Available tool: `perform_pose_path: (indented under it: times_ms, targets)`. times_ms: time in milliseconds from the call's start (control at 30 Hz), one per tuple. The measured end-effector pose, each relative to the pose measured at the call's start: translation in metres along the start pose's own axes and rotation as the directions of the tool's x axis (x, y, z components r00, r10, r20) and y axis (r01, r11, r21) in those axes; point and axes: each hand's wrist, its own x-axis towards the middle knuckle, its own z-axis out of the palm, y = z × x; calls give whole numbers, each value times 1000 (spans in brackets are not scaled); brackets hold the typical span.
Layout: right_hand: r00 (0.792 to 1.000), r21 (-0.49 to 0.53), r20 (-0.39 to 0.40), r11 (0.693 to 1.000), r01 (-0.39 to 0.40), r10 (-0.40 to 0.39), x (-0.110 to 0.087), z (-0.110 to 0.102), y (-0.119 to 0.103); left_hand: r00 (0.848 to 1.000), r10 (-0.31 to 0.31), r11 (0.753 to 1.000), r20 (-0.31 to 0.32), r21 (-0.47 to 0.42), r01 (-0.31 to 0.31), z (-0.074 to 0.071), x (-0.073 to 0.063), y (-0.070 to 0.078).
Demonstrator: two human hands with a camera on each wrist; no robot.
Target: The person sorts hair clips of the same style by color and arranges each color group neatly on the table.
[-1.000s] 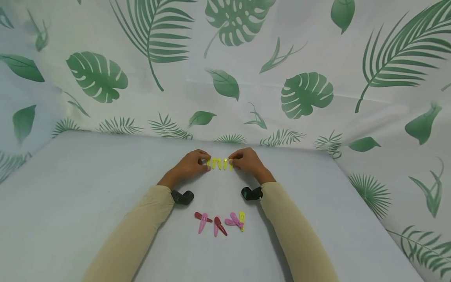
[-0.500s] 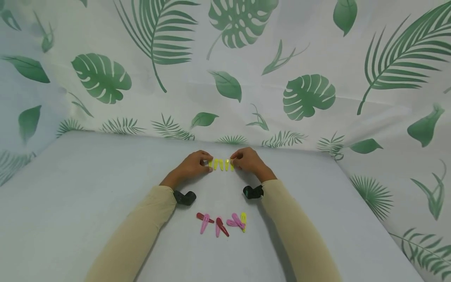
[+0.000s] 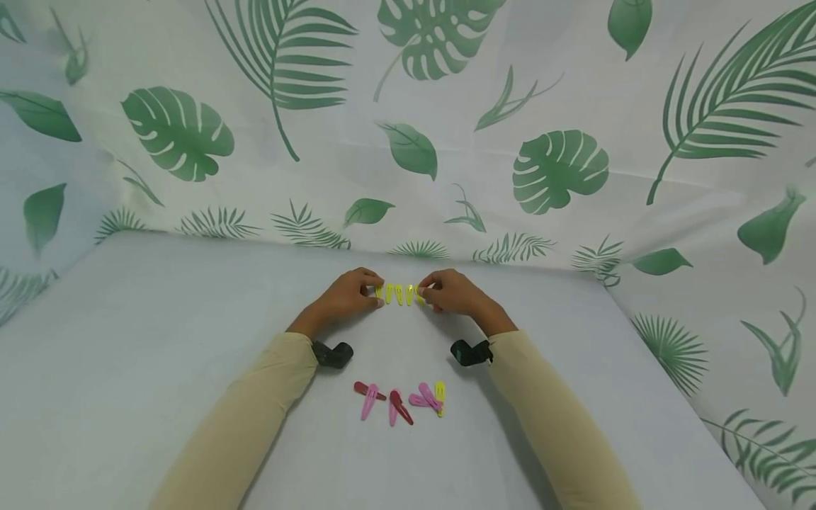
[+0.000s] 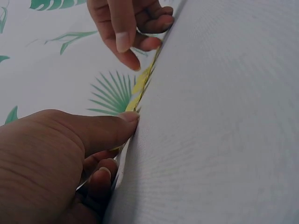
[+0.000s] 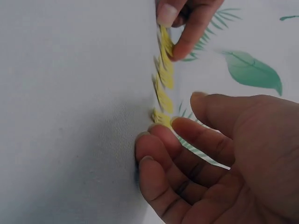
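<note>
Several yellow snap hair clips [image 3: 399, 295] lie side by side in a row near the back of the table. My left hand [image 3: 347, 294] holds the leftmost yellow hair clip [image 5: 166, 44] by its ends, between thumb and finger. At the row's other end is my right hand [image 3: 455, 292], its fingertips right at the rightmost yellow hair clip [image 5: 161, 118]. In the right wrist view the thumb of that hand stands apart from its loosely bent fingers. The clips between the hands lie untouched.
Nearer the body lies a loose group of clips: a red clip [image 3: 360, 387] crossed by a pink clip [image 3: 369, 402], a second red clip [image 3: 401, 409] over a pink one, and two pink clips [image 3: 428, 397] against a yellow clip [image 3: 440, 389]. A leaf-printed cloth [image 3: 472, 156] hangs behind.
My right wrist and forearm have swung slightly outward to the right, its fingertips staying at the row's end. The left hand keeps its place at the leftmost clip.
</note>
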Motion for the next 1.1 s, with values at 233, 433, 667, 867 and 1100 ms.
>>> perform_pose_path:
  times_ms: [233,433,667,867,1100]
  targets:
    - [998,23,34,998,59,-60,-11,3,1,1000,8,1000,0,-7,-8,0,0,-1]
    - [990,46,54,991,128,-130,-23,5,5,1000,-3,1000,2,-8,3,-1,-2,2]
    - [987,72,72,987,141,-146,-38,6,4,1000,-5,1000,-1,5,5,-1,-2,2]
    - [976,128,89,974,188,-200,-47,11,9,1000,-12,1000,0,8,12,-1,-2,3]
    - [966,196,109,958,212,-236,-63,12,14,1000,-23,1000,2,4,23,-1,-3,5]
